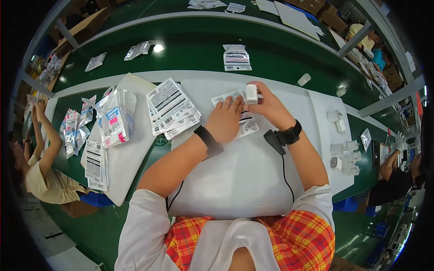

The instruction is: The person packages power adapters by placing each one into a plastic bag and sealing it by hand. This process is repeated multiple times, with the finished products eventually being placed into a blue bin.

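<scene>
A small white power adapter (252, 94) is gripped between the thumb and fingers of my right hand (270, 107), just above the table. My left hand (226, 118) lies with its fingers stretched out on a flat printed packet (247, 129), covering its middle. The adapter is close to the fingertips of my left hand, over the packet's upper right side. To the left of my hands, a fanned stack of similar printed packets (172, 108) rests on the white tabletop (235, 180).
Several white adapters (348, 158) stand at the right. On the left are a clear bag of printed packets (118, 117) and a smaller packet pile (96, 165). A green conveyor belt (190, 49) beyond the table carries packets and adapters. Co-workers sit at both sides.
</scene>
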`<state>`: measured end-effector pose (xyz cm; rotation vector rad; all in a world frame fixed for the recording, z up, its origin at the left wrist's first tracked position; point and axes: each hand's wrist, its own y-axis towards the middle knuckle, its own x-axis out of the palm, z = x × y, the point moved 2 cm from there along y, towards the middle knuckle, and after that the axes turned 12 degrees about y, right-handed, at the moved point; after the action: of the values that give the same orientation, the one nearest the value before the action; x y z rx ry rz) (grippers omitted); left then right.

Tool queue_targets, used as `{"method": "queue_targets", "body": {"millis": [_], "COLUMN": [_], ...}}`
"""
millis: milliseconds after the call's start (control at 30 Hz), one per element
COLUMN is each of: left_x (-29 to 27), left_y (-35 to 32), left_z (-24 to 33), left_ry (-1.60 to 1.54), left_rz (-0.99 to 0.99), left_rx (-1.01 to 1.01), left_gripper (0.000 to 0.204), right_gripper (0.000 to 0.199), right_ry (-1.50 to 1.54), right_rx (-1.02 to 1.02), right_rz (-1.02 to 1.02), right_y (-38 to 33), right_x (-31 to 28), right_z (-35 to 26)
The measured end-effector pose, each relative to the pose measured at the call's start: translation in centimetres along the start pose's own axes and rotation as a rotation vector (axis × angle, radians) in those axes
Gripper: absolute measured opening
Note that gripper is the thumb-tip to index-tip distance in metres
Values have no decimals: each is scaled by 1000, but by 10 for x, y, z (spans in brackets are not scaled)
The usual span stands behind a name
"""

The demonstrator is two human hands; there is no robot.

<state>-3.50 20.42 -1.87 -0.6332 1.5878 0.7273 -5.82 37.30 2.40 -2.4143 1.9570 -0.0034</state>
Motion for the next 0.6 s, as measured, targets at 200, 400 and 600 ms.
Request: {"method": "queue_targets", "body": {"millis": [200,400,600], "left_x": [3,-7,-29], "left_y": [-6,-5,-16], "left_z": [-18,-15,5], "left_ry": [-262,-473,-170], "left_rz": [-36,-85,-76], "left_rx": [-10,-53,-152], "left_gripper": [59,57,57], "right_gripper": [65,66,55], "right_ry": [-626,-874,-592], "right_rx": [-158,-433,-112], "right_rz": [-46,-171,57], "right_y": [-49,-82,-54], "right_x": [22,31,35], "right_z": [-9,-13,0]}}
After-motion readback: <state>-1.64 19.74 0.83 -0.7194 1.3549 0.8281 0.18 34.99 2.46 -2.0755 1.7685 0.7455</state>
